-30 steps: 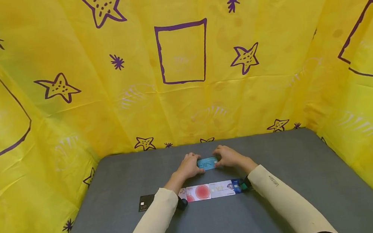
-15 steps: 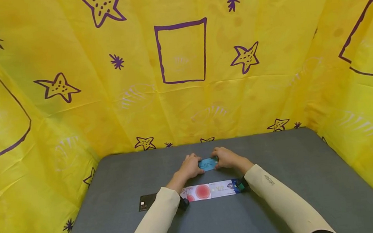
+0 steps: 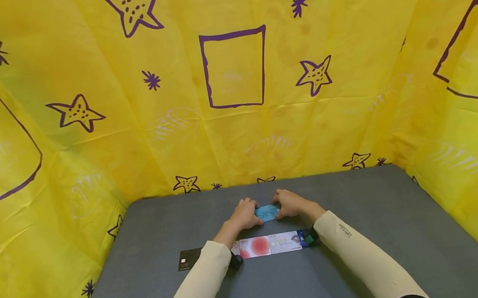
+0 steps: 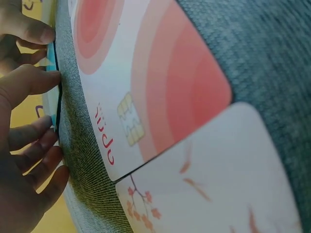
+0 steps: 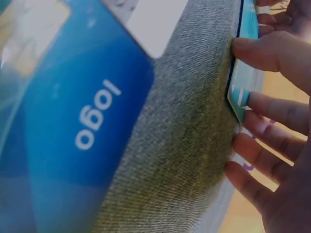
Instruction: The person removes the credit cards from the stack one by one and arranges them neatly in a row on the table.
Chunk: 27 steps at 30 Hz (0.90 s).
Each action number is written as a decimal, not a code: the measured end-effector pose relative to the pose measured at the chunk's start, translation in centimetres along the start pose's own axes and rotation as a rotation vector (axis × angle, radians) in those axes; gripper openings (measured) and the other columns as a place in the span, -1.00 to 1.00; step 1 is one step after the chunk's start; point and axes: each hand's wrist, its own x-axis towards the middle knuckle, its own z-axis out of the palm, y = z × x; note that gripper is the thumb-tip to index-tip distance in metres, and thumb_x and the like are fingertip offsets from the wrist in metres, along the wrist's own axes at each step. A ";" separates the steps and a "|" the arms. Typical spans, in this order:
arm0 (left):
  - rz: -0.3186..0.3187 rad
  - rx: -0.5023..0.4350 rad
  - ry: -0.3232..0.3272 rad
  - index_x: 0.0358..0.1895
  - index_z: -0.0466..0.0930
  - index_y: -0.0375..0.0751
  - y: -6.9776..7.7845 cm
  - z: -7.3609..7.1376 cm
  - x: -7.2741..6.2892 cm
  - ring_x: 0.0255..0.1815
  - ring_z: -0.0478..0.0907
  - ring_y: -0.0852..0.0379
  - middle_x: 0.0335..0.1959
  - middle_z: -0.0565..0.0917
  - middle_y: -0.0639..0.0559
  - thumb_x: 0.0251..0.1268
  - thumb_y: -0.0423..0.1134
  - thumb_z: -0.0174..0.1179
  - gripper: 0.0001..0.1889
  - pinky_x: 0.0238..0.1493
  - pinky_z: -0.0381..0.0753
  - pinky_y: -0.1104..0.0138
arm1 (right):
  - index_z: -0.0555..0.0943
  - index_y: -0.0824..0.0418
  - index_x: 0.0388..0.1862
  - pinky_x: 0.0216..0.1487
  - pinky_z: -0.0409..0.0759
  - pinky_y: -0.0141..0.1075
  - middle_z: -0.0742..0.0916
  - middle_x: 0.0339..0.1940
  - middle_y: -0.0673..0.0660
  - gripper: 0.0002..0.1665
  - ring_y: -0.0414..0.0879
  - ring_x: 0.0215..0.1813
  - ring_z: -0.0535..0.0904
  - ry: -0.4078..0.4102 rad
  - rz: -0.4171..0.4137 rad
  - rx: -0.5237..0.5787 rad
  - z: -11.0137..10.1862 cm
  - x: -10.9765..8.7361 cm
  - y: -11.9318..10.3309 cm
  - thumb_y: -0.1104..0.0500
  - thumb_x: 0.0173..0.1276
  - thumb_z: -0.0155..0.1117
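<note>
A light-blue card [image 3: 267, 213] marked VIP, its lettering upside down in the head view, sits between both hands near the back of the table. My left hand [image 3: 245, 214] pinches its left end, thumb on the near edge and fingers on the far one. At the other end, my right hand [image 3: 290, 203] grips it the same way. Whether the card touches the tabletop is hard to tell. Nearer to me runs a row of cards: a black VIP card [image 3: 187, 259], a floral card [image 4: 209, 170], one with red circles [image 3: 254, 247], a white VIP card [image 3: 284, 242] and a blue "logo" card [image 5: 92, 131].
Grey cloth covers the table [image 3: 278, 284]. Yellow curtains [image 3: 238, 139] with purple star drawings enclose its back and sides. My sleeved forearms cross over parts of the card row, hiding some of it.
The light-blue card has shifted slightly toward me, tilting a little and then levelling. The right fingers have moved slightly inward on its end. The row of cards stays put.
</note>
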 end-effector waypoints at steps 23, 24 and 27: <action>0.034 -0.071 0.058 0.07 0.66 -0.19 0.2 0.3 -0.3 -0.06 0.39 0.05 -0.04 0.60 -0.08 -0.01 0.04 0.45 -0.43 -0.05 0.45 0.21 | 0.62 0.28 0.11 0.06 0.49 -0.10 0.60 -0.07 0.15 -0.37 -0.04 -0.07 0.47 -0.008 -0.037 0.081 -0.5 -1.7 1.3 0.02 0.08 0.51; 0.036 -0.072 0.064 0.08 0.66 -0.18 0.2 0.3 -0.3 -0.06 0.39 0.05 -0.04 0.60 -0.07 -0.01 0.04 0.45 -0.43 -0.05 0.45 0.22 | 0.62 0.29 0.11 0.06 0.49 -0.10 0.60 -0.07 0.15 -0.36 -0.04 -0.07 0.47 -0.002 -0.038 0.083 -0.5 -1.8 1.4 0.02 0.08 0.51; 0.040 -0.082 0.079 0.08 0.65 -0.17 0.3 0.4 -0.2 -0.06 0.39 0.05 -0.04 0.60 -0.07 -0.01 0.04 0.46 -0.43 -0.04 0.44 0.21 | 0.63 0.30 0.10 0.03 0.49 -0.11 0.60 -0.09 0.15 -0.36 -0.05 -0.09 0.48 0.020 -0.041 0.091 -0.7 -2.0 1.5 0.01 0.07 0.52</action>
